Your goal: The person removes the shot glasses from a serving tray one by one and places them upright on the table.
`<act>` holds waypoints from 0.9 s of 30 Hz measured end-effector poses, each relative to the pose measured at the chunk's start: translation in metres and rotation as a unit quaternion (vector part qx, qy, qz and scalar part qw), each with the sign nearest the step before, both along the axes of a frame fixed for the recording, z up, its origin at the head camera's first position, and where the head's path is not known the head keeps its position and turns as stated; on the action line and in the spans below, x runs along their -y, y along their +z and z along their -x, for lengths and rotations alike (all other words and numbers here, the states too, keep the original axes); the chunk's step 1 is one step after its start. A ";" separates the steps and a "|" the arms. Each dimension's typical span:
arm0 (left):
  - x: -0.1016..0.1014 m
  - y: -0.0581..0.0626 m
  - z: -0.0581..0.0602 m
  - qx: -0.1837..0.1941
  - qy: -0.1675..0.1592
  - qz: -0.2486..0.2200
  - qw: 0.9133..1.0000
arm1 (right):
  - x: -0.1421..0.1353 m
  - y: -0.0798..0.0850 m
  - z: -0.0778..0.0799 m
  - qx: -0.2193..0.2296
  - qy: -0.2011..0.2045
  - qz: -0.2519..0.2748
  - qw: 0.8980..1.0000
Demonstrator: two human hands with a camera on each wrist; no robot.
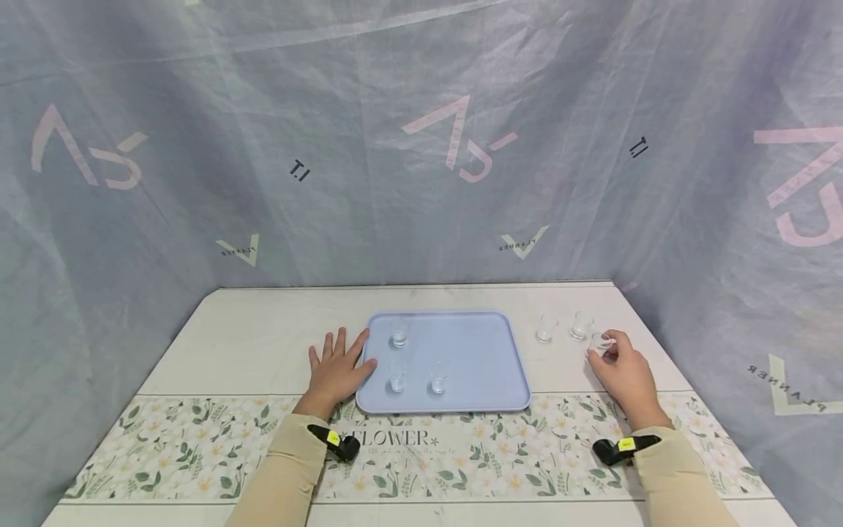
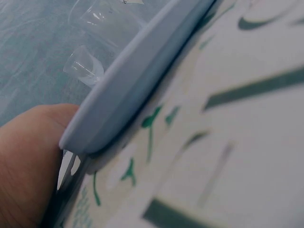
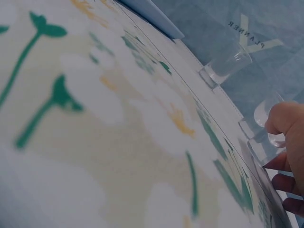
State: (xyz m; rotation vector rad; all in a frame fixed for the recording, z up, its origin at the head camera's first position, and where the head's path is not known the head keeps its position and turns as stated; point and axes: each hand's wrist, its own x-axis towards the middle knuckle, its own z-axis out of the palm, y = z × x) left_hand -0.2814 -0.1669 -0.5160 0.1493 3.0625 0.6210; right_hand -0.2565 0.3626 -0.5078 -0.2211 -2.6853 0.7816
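A light blue rectangular tray (image 1: pixel 474 359) lies on the table with three small clear shot glasses on it: one glass (image 1: pixel 399 334) at its back left, another (image 1: pixel 396 377) at its front left, a third (image 1: pixel 437 379) near its front middle. My left hand (image 1: pixel 337 369) rests with spread fingers at the tray's left edge; in the left wrist view its thumb (image 2: pixel 33 156) touches the tray rim (image 2: pixel 123 80). To the right of the tray, my right hand (image 1: pixel 626 369) pinches a clear shot glass (image 1: pixel 598 342) between thumb and fingers, low over the table.
Two more shot glasses stand right of the tray, one (image 1: pixel 546 329) nearer it and one (image 1: pixel 581 326) close beside my right hand. A floral strip (image 1: pixel 217 446) crosses the table's front. Grey fabric (image 1: pixel 369 183) hangs behind and at both sides.
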 end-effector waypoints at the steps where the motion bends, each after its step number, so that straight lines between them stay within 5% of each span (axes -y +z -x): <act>1: 0.000 0.000 0.000 -0.001 0.000 0.000 1.000 | 0.000 0.001 0.000 0.001 0.001 0.001 1.000; 7: 0.001 0.001 -0.002 -0.004 -0.002 -0.002 1.000 | 0.002 0.003 -0.002 -0.001 0.003 0.009 1.000; 16: -0.001 0.003 -0.004 -0.005 0.004 -0.003 1.000 | 0.026 0.024 0.003 -0.158 0.002 -0.007 0.987; 21: 0.000 0.003 -0.003 -0.005 0.003 0.000 1.000 | 0.058 0.032 0.009 -0.214 0.048 -0.016 0.975; 27: -0.002 0.002 -0.003 -0.006 0.003 0.001 1.000 | 0.099 0.033 0.016 -0.220 0.115 -0.021 0.968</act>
